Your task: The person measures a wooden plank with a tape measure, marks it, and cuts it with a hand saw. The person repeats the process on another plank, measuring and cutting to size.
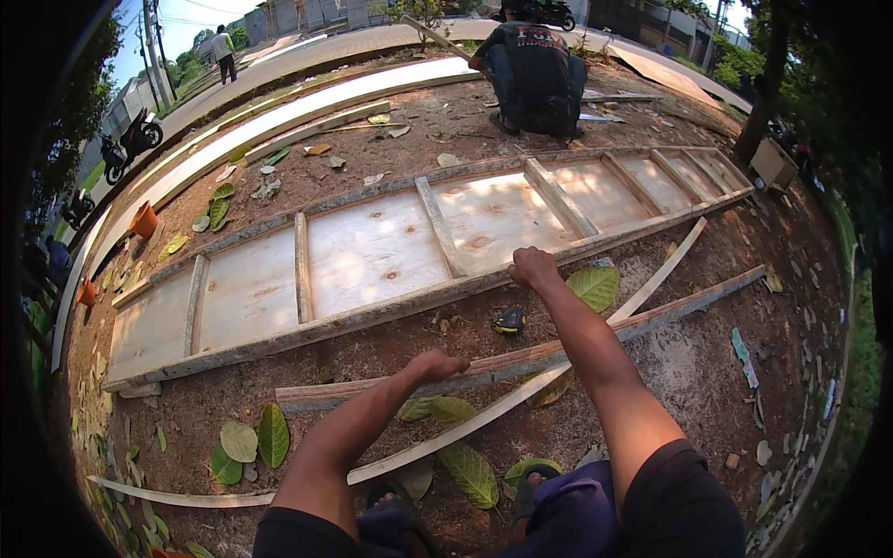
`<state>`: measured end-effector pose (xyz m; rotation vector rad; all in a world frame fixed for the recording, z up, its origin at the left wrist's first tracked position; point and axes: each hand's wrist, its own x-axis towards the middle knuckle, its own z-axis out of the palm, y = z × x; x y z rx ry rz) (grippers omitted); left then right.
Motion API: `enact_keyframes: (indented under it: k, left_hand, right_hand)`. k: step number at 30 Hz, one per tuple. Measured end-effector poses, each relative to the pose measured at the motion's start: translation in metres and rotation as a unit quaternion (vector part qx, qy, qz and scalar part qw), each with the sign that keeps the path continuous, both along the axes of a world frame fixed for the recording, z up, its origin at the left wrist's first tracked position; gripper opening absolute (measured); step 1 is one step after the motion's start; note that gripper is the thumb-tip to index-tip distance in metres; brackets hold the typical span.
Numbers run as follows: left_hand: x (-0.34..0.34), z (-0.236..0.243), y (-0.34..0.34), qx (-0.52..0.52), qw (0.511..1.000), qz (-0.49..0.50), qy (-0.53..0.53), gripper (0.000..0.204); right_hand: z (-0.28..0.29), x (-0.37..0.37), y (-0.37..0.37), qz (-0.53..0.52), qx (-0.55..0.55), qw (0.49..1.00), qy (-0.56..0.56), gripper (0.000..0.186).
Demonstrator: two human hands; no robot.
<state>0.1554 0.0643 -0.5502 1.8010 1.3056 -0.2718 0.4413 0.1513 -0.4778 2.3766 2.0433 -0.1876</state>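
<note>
The right hand [533,268] has its fingers bent in at the near rail of a wooden frame [377,251]; whether it grips the rail cannot be told. The left hand [435,365] reaches over a loose timber beam [688,302], thumb side toward the right; its grip cannot be made out.

The frame lies on the ground just beyond the hands, running aslant from lower left to upper right. Pale sheeting with brown knots shows between several crossbars; the long rails look rougher and greyer, and sunlight dapples the middle.

A black-and-yellow tape measure [509,320] sits between frame and beam. A thin, pale strip [446,438] bends across the near ground, among big green leaves [273,435]. Past the frame, a person in dark clothes [535,79] crouches, back turned.
</note>
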Motion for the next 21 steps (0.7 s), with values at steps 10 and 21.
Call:
enact_keyframes:
  k: [10,21]
  left_hand:
    - [0.001,0.012,-0.004,-0.008,1.0,-0.007,-0.016,0.064]
    - [-0.002,0.012,-0.003,-0.005,1.0,0.006,-0.018,0.065]
  right_hand:
    - [0.003,0.002,-0.003,0.0,-0.012,1.0,-0.001,0.037]
    - [0.002,0.0,0.001,0.009,-0.012,1.0,-0.004,0.037]
